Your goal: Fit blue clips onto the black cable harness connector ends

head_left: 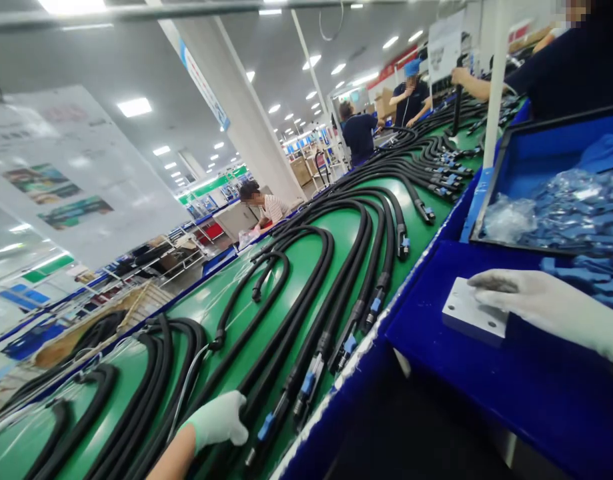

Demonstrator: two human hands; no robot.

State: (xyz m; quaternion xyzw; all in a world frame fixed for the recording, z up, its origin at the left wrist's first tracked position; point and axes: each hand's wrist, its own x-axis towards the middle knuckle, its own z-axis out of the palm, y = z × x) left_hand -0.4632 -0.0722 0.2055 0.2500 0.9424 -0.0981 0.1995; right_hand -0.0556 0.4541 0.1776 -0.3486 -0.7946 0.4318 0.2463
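My left hand (219, 420), in a white glove, is over the black cables (306, 293) at the lower middle. Its fingers are curled round one of them, though the grip is partly hidden. Blue clips (266, 427) and metal ends show on the cables just right of that hand. On the right, my gloved right hand (519, 293) has its bent fingers against the top and far edge of a silver metal block (473, 313) with holes. The block lies on a blue ledge (436, 360); dark smudges mark the glove's fingers.
A green conveyor belt (411, 200) slants away, covered with many cables. Beside the ledge stands a blue bin (511, 160) holding blue pieces and clear plastic. A white post (496, 87) rises near it. Co-workers (359, 137) are along the line; a sheet (71, 173) hangs at left.
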